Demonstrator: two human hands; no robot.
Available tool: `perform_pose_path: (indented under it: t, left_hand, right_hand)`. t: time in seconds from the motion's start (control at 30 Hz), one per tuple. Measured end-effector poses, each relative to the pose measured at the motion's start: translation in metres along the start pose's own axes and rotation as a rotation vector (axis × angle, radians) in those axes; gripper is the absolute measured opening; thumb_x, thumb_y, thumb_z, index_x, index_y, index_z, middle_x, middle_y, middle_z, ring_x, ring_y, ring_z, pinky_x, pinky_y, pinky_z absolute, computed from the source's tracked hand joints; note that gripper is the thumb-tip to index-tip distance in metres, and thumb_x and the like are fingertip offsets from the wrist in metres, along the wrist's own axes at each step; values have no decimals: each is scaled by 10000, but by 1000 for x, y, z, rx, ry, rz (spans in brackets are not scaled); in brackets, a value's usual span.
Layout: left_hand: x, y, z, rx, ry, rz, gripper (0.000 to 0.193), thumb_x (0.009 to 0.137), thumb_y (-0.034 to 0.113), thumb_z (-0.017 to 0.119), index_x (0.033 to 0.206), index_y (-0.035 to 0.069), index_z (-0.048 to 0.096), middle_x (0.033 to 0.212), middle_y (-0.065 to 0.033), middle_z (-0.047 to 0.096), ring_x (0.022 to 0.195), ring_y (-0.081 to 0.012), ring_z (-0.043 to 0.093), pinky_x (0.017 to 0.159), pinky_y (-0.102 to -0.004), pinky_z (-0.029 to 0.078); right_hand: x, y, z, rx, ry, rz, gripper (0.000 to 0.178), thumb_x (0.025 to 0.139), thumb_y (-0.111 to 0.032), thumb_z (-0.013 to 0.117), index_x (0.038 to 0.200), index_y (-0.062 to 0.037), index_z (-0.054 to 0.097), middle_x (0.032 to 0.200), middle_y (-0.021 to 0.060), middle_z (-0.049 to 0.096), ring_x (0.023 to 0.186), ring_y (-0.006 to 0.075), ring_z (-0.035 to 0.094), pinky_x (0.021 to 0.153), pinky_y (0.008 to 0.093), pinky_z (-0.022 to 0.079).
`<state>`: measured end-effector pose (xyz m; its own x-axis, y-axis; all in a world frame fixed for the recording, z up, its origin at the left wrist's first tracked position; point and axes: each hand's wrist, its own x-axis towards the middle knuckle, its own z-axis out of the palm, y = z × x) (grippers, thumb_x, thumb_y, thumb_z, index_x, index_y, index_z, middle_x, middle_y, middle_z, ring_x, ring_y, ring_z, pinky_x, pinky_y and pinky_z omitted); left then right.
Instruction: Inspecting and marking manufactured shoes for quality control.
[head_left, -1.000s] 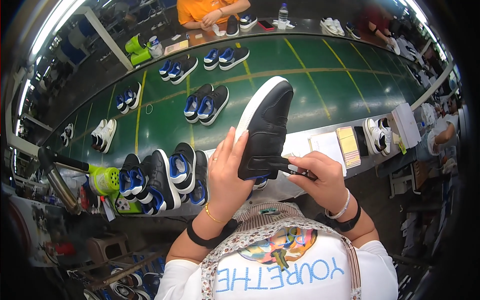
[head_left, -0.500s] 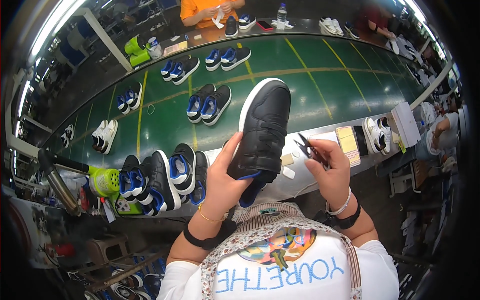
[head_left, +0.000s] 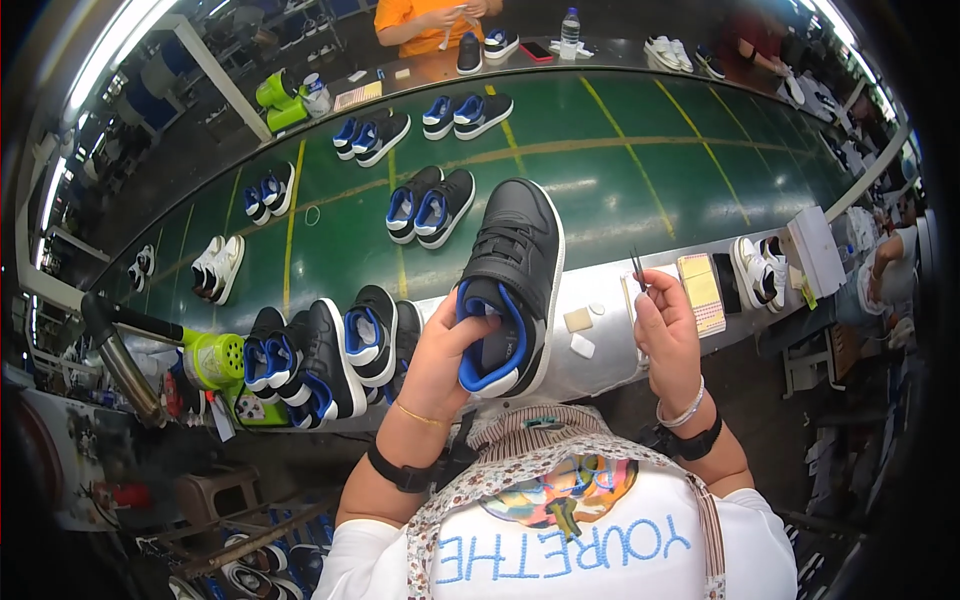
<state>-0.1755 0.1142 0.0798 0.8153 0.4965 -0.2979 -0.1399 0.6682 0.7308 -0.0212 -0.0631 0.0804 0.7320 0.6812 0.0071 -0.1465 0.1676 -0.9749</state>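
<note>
Black shoe [head_left: 512, 245] in left fingers [head_left: 446, 312], thumb [head_left: 474, 330] inside opening [head_left: 497, 348].

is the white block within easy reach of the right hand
Probably yes: the white block lies on the metal bench left of the right hand, nothing visibly blocking, though that hand holds snips.

Your L hand [head_left: 448, 345] grips a black shoe [head_left: 520, 250] w/ blue lining, thumb inside the opening, toe toward the far edge of the green belt [head_left: 570, 150]. Your R hand [head_left: 668, 320] pinches dark snips [head_left: 638, 268], tips toward the belt, apart from the shoe. Between hands, on the metal table [head_left: 618, 345]: 1 beige block [head_left: 578, 320], 1 white block [head_left: 582, 346]. Toward its R end: yellow pad [head_left: 702, 293], then 1 pr whitish shoes [head_left: 748, 275]. L end: black shoe grp [head_left: 330, 350] beside a lime-green device [head_left: 215, 360].
</note>
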Motion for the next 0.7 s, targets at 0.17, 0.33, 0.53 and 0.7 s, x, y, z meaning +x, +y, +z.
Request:
perform_pose_path:
  t: [0.17,0.33,0.53,0.7]
  left_hand:
    - [-1,0,3,-59,-1,-43,374,766,-53,505,1133,15,487,1022,-68,563,921,-159,567,821,-283,468]
    - [-2,2,8,-55,-13,-46,392,759,-54,499,1145,15,482,1028,-66,563,935,-158,565,839,-286,463]
    - [0,0,16,-34,-45,6,510,733,-78,503,1228,3,413,1085,-78,540,990,-160,541,859,-286,447]
    - [4,-10,12,6,-40,48,695,700,-119,518,1340,-13,271,1190,-107,474,1061,-181,503,892,-287,422]
  right_hand:
    - [-2,4,1,-24,-14,5,299,883,-90,512,1156,-9,423,828,-27,454,622,2,358,490,147,276]
    - [-1,1,1,32,-62,107,243,901,-131,492,1108,-16,441,782,-43,446,557,5,346,469,157,275]
    - [1,22,4,47,-137,253,226,927,-248,447,944,-23,451,701,-32,417,507,20,339,450,168,270]
    - [34,118,-34,-635,-35,318,307,878,-261,510,996,23,497,795,118,573,714,214,547,667,329,435]
